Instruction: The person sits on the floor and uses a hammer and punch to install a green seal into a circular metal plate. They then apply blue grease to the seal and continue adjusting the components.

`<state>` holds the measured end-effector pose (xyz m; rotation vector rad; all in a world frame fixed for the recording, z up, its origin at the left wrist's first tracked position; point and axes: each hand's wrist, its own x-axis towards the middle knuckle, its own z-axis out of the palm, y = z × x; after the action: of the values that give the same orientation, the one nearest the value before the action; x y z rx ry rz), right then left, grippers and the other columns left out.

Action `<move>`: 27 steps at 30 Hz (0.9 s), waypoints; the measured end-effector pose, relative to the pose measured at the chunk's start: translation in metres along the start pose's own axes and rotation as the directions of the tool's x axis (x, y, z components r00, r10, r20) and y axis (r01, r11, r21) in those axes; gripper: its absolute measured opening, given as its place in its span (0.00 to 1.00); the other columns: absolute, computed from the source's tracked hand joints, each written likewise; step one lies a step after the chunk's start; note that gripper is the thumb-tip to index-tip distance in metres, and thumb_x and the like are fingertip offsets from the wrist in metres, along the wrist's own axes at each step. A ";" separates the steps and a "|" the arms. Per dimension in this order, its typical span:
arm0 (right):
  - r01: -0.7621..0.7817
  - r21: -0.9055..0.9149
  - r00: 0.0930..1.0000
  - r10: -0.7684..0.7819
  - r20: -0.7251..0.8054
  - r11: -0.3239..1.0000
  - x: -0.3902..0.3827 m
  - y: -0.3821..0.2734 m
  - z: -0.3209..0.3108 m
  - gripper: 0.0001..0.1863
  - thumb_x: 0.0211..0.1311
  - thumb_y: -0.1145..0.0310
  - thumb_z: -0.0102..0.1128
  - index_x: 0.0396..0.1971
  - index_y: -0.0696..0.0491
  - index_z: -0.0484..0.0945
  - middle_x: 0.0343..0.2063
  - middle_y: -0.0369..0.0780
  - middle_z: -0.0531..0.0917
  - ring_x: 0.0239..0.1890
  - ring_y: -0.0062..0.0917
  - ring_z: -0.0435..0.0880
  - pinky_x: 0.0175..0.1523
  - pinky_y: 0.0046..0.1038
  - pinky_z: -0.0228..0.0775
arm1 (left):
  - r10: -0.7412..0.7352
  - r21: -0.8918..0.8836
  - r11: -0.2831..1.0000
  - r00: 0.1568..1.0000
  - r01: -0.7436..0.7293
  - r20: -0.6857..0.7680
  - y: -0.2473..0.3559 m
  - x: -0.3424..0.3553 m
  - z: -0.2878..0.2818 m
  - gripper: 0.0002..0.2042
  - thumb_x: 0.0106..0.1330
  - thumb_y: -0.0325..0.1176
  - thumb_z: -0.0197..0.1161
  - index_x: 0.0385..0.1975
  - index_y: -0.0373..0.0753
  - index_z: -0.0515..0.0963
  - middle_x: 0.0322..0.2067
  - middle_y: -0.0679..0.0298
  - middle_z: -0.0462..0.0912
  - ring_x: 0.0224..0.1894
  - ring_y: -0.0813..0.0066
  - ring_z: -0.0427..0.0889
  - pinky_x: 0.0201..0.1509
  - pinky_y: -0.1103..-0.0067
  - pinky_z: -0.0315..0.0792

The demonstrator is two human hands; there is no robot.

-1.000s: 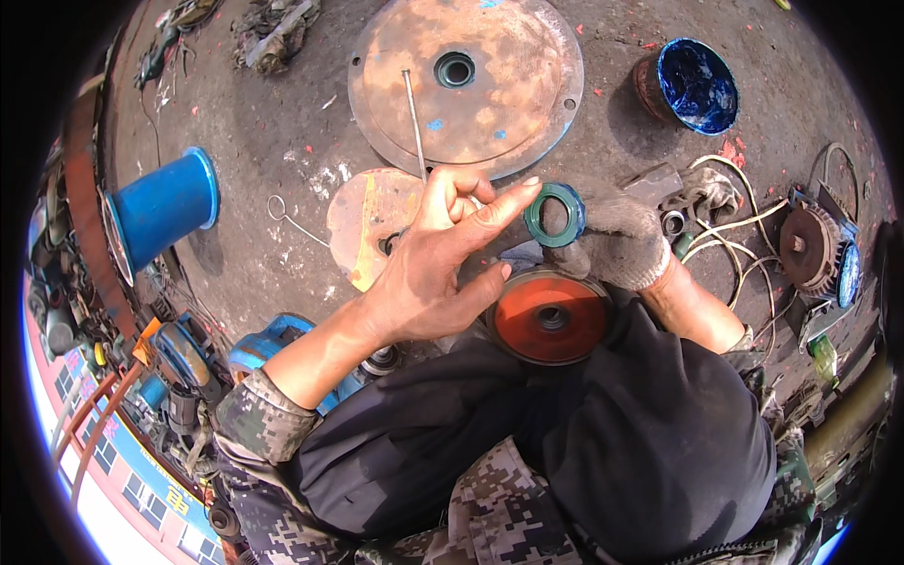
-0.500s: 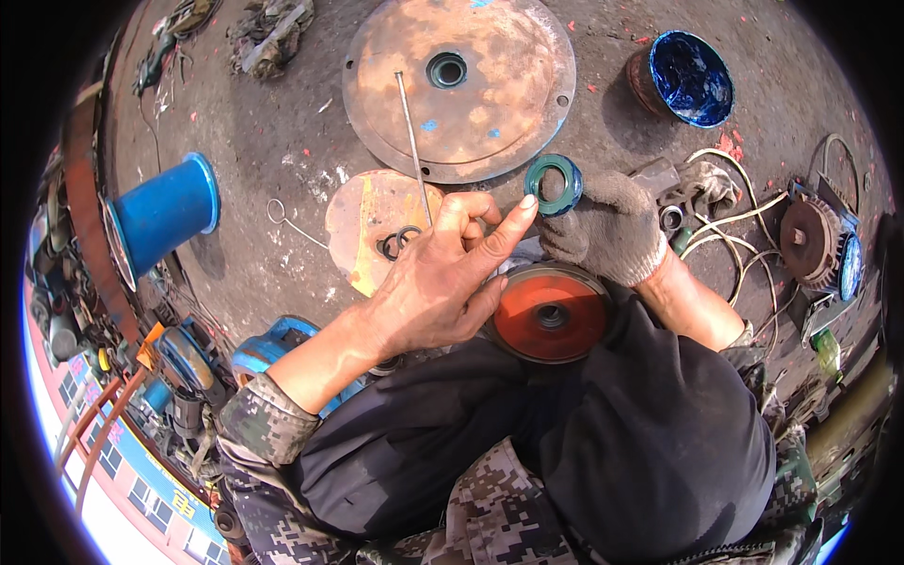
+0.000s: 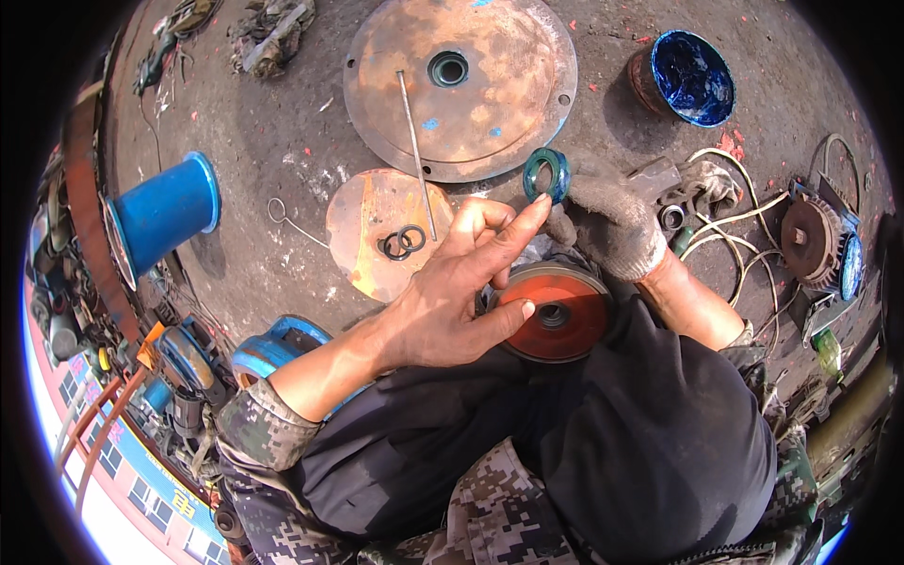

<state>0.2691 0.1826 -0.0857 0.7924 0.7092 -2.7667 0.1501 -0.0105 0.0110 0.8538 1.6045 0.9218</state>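
Observation:
My right hand [image 3: 607, 217], in a grimy knit glove, pinches a green and blue ring [image 3: 530, 174], which is tilted nearly on edge. My bare left hand [image 3: 461, 282] has its index fingertip at the ring's lower edge, thumb held apart and other fingers partly curled. Below them lies a red-orange disc [image 3: 582, 303] with a central hub, partly behind my left hand. A smaller rusty plate [image 3: 367, 207] carries black rubber rings [image 3: 411, 242]. Above it lies a large rusty flanged disc [image 3: 499, 104], with a thin metal rod [image 3: 415, 141] across its lower edge.
A blue-smeared bucket [image 3: 686, 80] stands upper right. At right are a rag [image 3: 706, 184], hoses [image 3: 744, 245] and a geared part [image 3: 805, 245]. A blue spool [image 3: 165, 212] lies left, a blue housing [image 3: 264, 353] lower left. Clutter and steel edging [image 3: 85, 207] run along the left.
The ring has turned from facing up to nearly edge-on in my right hand. My left hand has moved slightly right, its thumb further out, uncovering more of the black rings.

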 end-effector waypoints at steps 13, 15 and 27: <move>-0.033 -0.119 0.997 0.041 0.070 0.992 0.004 0.008 -0.008 0.17 0.74 0.61 0.60 0.53 0.57 0.79 0.35 0.35 0.83 0.32 0.15 0.75 0.36 0.20 0.67 | 0.086 0.338 0.940 0.993 -0.051 -0.087 -0.007 0.008 -0.005 0.41 0.60 0.19 0.68 0.77 0.42 0.64 0.50 0.57 0.67 0.43 0.70 0.69 0.50 0.76 0.71; -0.058 -0.138 0.994 0.071 0.089 0.989 0.003 0.006 -0.010 0.18 0.73 0.60 0.60 0.53 0.58 0.79 0.34 0.36 0.83 0.30 0.15 0.75 0.36 0.20 0.66 | 0.124 0.364 0.928 0.988 -0.082 -0.095 -0.009 0.010 -0.008 0.40 0.59 0.19 0.68 0.76 0.42 0.66 0.49 0.57 0.67 0.43 0.70 0.70 0.50 0.75 0.71; -0.131 0.009 0.984 0.129 0.127 0.991 0.001 -0.006 -0.004 0.19 0.72 0.61 0.59 0.54 0.59 0.78 0.32 0.37 0.82 0.30 0.18 0.75 0.36 0.21 0.66 | 0.055 0.264 0.964 0.989 -0.016 -0.138 -0.017 0.011 -0.010 0.40 0.59 0.20 0.68 0.76 0.40 0.64 0.49 0.56 0.68 0.40 0.68 0.70 0.46 0.74 0.73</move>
<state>0.2685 0.1895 -0.0869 0.6358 0.5895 -2.6800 0.1372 -0.0099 -0.0073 1.0199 1.8713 0.8222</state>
